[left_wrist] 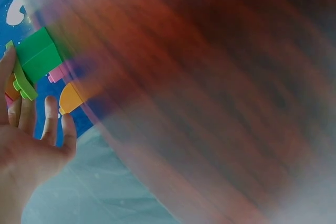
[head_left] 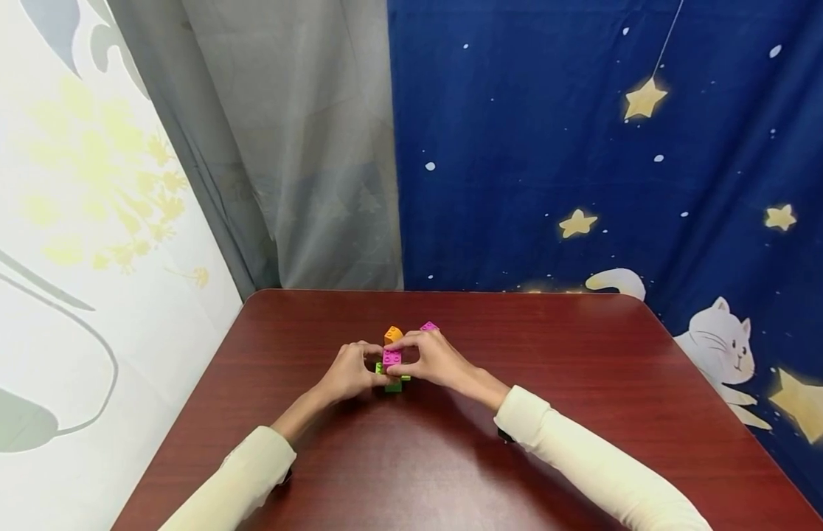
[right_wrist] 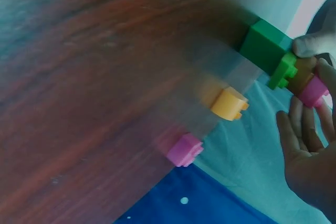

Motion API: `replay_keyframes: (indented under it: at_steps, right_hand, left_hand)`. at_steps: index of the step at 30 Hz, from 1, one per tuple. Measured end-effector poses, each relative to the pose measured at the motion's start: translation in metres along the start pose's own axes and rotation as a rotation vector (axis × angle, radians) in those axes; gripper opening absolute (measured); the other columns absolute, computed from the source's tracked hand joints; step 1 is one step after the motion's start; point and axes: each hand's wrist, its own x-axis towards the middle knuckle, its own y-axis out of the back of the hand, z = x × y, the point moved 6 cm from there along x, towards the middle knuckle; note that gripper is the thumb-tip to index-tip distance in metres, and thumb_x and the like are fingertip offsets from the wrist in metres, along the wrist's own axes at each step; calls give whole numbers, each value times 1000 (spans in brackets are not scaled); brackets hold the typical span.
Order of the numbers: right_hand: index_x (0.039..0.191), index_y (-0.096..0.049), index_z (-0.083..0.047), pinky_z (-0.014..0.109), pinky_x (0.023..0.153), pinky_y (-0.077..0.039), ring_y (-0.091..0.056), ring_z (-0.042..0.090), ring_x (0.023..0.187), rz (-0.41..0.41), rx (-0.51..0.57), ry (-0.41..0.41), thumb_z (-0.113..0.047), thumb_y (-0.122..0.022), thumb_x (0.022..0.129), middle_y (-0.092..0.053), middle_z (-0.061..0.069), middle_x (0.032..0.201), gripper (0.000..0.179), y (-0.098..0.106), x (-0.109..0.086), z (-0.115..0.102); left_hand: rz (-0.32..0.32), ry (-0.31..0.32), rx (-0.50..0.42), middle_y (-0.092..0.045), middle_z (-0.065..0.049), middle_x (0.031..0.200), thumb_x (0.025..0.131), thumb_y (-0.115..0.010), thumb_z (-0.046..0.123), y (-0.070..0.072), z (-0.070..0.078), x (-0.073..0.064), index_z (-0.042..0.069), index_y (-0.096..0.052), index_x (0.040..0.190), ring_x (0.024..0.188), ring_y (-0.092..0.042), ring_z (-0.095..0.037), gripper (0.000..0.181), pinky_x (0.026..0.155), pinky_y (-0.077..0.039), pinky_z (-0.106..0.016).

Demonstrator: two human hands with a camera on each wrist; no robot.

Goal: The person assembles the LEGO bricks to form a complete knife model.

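Note:
A small stack of toy building blocks stands on the table between the two hands. At its bottom is a green block [right_wrist: 265, 46]; above come a lime-green studded piece [right_wrist: 283, 71], an orange-brown block [right_wrist: 302, 75] and a pink block [head_left: 391, 358] on top. My left hand [head_left: 348, 372] holds the stack from the left, thumb at the near side. From the right, my right hand [head_left: 438, 359] pinches the pink block between thumb and fingers. Fingers partly hide the stack's middle.
Behind the stack, a loose orange block [head_left: 393, 335] with a rounded side stands on the dark red wooden table [head_left: 557, 413]. Another pink block [head_left: 428, 326] sits beyond the right hand. Grey and blue star-patterned curtains [head_left: 518, 147] hang past the table's far edge.

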Motion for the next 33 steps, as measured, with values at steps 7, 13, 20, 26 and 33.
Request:
replay_keyframes:
  at_steps: [7,13,20,26,33]
  right_hand:
    - [122,-78,-14,31,94,-54,-69,16,102,56,74,-3,-29,-90,83,-77,-3,110,43,-6,-9,8]
    - [119,-77,-16,38,94,-56,-68,9,105,72,94,7,-30,-89,84,-77,-5,111,40,-10,-10,9]
    - [133,-64,-5,41,93,-57,-73,11,102,95,115,27,-24,-92,81,-78,2,107,62,-8,-7,9]
    - [132,-60,-4,38,98,-54,-73,7,102,102,118,-11,-20,-93,80,-79,2,107,64,-8,-8,11]
    - [117,-64,-8,36,90,-58,-74,10,99,103,151,-24,-21,-94,78,-79,3,104,51,-9,-7,12]
  left_hand:
    - [-24,-28,30,-73,0,102,77,-95,33,-4,4,-2,10,-78,110,98,-65,-20,44,87,-58,-42]
    - [-61,-14,66,-73,-6,115,82,-90,33,-1,4,-8,6,-74,121,111,-65,-26,50,96,-55,-48]
    - [-23,17,-50,-71,-6,124,87,-83,33,9,10,-10,16,-73,125,118,-65,-30,43,99,-52,-53]
    - [58,-120,-6,-71,4,110,83,-89,40,13,20,-4,18,-77,116,113,-62,-27,41,91,-52,-53]
    - [83,-210,11,-71,9,99,83,-90,32,14,24,1,16,-80,106,102,-64,-31,30,83,-52,-50]
